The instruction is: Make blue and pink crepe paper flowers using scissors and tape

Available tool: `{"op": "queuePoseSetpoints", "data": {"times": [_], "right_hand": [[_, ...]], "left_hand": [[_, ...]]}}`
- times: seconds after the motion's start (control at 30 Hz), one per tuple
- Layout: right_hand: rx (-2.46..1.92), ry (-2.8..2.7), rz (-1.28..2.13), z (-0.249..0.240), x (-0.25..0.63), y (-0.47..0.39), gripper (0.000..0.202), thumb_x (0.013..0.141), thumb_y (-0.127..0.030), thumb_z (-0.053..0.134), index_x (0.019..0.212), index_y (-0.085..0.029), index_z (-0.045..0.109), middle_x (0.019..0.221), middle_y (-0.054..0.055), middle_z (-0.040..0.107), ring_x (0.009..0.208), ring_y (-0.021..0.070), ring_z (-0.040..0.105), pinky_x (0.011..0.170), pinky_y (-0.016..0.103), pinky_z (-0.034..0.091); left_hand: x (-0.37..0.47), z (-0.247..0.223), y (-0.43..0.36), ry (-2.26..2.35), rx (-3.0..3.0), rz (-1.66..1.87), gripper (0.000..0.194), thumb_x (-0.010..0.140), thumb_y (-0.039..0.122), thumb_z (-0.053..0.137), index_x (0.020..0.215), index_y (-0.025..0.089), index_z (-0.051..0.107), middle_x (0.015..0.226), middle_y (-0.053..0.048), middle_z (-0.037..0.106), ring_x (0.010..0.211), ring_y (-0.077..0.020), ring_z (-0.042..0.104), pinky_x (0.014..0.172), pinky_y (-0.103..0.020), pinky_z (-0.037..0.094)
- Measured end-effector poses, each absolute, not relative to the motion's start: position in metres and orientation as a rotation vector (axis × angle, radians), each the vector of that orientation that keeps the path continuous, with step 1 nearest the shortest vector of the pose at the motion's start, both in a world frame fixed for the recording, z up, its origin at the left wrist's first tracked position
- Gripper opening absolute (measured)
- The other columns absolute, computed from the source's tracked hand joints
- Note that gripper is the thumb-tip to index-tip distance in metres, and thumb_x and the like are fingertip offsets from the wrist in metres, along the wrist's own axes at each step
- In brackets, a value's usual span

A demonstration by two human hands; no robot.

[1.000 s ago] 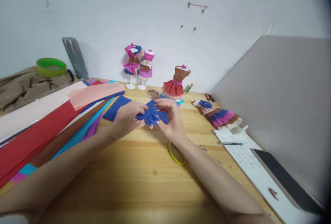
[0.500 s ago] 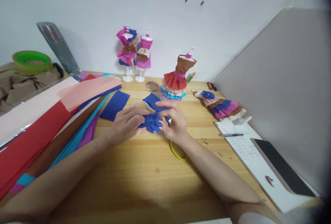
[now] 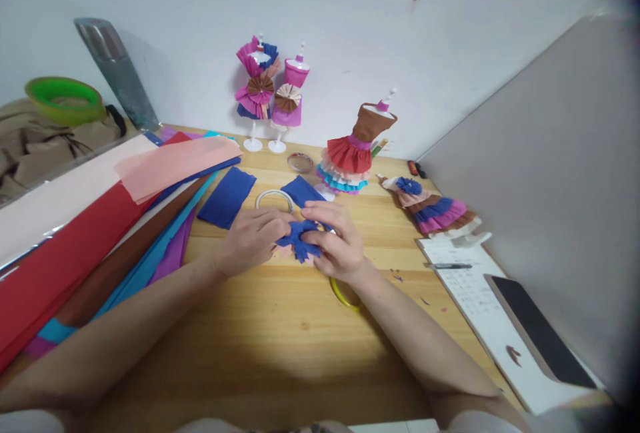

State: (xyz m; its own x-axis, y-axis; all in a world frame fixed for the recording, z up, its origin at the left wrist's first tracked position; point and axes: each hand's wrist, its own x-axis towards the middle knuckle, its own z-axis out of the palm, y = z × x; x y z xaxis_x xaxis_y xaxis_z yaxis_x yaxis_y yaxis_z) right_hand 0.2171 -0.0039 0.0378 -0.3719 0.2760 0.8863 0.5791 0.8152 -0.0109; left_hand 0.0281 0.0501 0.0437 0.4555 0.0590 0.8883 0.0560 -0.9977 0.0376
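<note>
A blue paper flower (image 3: 301, 246) with ragged petals lies between my hands, with pale pink paper showing under its lower edge. My left hand (image 3: 257, 240) has its fingers closed on the flower's left side. At the right side my right hand (image 3: 336, 240) grips it, thumb and fingers bent over the petals. Something dark and shiny sits partly hidden behind my right fingers. A white tape ring (image 3: 275, 201) and two blue paper pieces, one at the left (image 3: 227, 197) and one behind my hands (image 3: 301, 190), lie just beyond.
Long coloured paper strips (image 3: 95, 240) cover the left. Dressed mini mannequins (image 3: 349, 153) stand at the back. A yellow ring (image 3: 345, 294) lies by my right wrist. At the right are a paper dress (image 3: 435, 212), a white board (image 3: 463, 293) with a pen, and a dark tablet-like object (image 3: 543, 330).
My right thumb and fingers have pressed in over the flower's middle, and its petals look more bunched. The view has shifted slightly.
</note>
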Motion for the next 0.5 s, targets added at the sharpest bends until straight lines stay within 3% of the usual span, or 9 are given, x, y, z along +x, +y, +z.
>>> {"op": "queuePoseSetpoints", "data": {"times": [0.13, 0.27, 0.37, 0.5], "right_hand": [[-0.678, -1.898, -0.384, 0.0384, 0.2176, -0.0037, 0.017, 0.095, -0.032, 0.05, 0.085, -0.021, 0.059, 0.1, 0.012, 0.067, 0.101, 0.0274, 0.066, 0.076, 0.044, 0.057], [-0.7, -1.911, -0.406, 0.035, 0.2184, -0.0039, 0.023, 0.096, -0.034, 0.047, 0.083, -0.02, 0.06, 0.1, 0.013, 0.067, 0.101, 0.028, 0.066, 0.077, 0.045, 0.057], [-0.711, -1.925, -0.407, 0.0328, 0.2187, -0.0047, 0.02, 0.095, -0.032, 0.05, 0.084, -0.02, 0.06, 0.101, 0.012, 0.067, 0.102, 0.0285, 0.066, 0.078, 0.045, 0.057], [-0.725, -1.908, -0.384, 0.0341, 0.2182, -0.0056, 0.013, 0.094, -0.031, 0.05, 0.096, -0.023, 0.061, 0.108, 0.011, 0.068, 0.107, 0.0272, 0.065, 0.082, 0.045, 0.057]], "left_hand": [[0.0262, 0.0442, 0.0496, 0.178, 2.693, 1.628, 0.01, 0.096, 0.021, 0.05, 0.087, 0.018, 0.053, 0.081, -0.007, 0.076, 0.073, -0.0153, 0.073, 0.069, -0.023, 0.059], [0.0238, 0.046, 0.0497, 0.147, 2.759, 1.665, 0.006, 0.093, 0.019, 0.056, 0.094, 0.015, 0.059, 0.11, -0.016, 0.074, 0.106, -0.0224, 0.07, 0.09, -0.033, 0.059], [0.0225, 0.0465, 0.0495, 0.08, 2.843, 1.734, 0.007, 0.094, 0.021, 0.056, 0.089, 0.018, 0.058, 0.117, -0.012, 0.071, 0.122, -0.0231, 0.06, 0.096, -0.037, 0.057], [0.0225, 0.0429, 0.0481, 0.164, 2.849, 1.844, 0.01, 0.094, 0.022, 0.055, 0.085, 0.019, 0.058, 0.099, -0.006, 0.074, 0.105, -0.0185, 0.064, 0.091, -0.036, 0.059]]}}
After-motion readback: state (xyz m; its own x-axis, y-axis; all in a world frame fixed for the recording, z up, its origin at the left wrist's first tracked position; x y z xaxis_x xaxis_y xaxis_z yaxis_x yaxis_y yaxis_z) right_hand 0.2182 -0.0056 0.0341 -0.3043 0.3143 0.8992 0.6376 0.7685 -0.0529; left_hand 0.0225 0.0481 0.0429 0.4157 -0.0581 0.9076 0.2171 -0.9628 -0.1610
